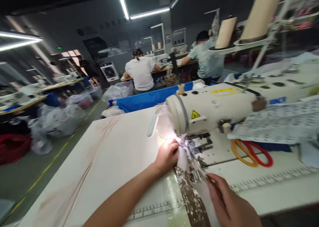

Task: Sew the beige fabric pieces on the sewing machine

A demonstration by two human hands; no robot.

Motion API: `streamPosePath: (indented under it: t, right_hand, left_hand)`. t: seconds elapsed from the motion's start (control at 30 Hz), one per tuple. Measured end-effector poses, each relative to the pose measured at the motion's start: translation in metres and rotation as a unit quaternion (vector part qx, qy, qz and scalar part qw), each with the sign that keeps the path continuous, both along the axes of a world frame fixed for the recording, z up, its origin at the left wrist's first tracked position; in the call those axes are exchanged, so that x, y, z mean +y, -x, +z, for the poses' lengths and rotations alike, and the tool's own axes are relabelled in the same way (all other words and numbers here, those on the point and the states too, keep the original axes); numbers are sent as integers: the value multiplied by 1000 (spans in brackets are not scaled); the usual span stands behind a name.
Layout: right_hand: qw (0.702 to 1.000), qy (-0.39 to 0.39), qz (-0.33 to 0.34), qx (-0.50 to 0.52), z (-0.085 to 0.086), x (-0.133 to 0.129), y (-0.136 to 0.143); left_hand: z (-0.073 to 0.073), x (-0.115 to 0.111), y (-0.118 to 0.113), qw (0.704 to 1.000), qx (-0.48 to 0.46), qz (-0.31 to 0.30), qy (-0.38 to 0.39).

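A white sewing machine (211,107) stands on the table, its lamp lighting the needle area. Just left of the presser foot (190,145), my left hand (167,155) is closed, fingers pinching thin white fabric (183,159). Nearer to me, my right hand (228,200) grips the fabric's edge between thumb and fingers. The cloth runs between both hands up to the foot. Beneath it lies a brown strip with shiny white flecks (193,197). Blur hides the needle and the exact fingertip contact.
Scissors with orange and red handles (245,153) lie right of the machine, beside patterned white cloth (281,120). Thread cones (225,32) stand above. A measuring tape (154,209) runs along the table's near side. Behind are a blue cloth bin (147,99) and two seated people.
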State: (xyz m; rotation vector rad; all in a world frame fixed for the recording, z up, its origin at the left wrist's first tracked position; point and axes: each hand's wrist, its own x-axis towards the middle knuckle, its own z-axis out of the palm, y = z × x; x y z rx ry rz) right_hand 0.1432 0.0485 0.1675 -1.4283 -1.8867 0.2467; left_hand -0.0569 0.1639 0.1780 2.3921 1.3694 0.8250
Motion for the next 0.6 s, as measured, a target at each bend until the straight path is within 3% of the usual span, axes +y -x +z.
streamPosePath:
  t: [0.1,0.23,0.43,0.6]
  right_hand:
    - [995,-63,-16,-76,4,9,7]
    - [990,-119,-24,-70,9,21,17]
    - [994,-92,-15,-60,8,30,25]
    - [995,-58,-23,-75,9,32,25]
  left_hand:
    - [1,3,1,997,-67,-28,30]
    - [6,5,2,990,-112,-53,69]
    - [12,6,-1,963,-193,-35,183]
    - [11,7,-3,965,-188,-14,182]
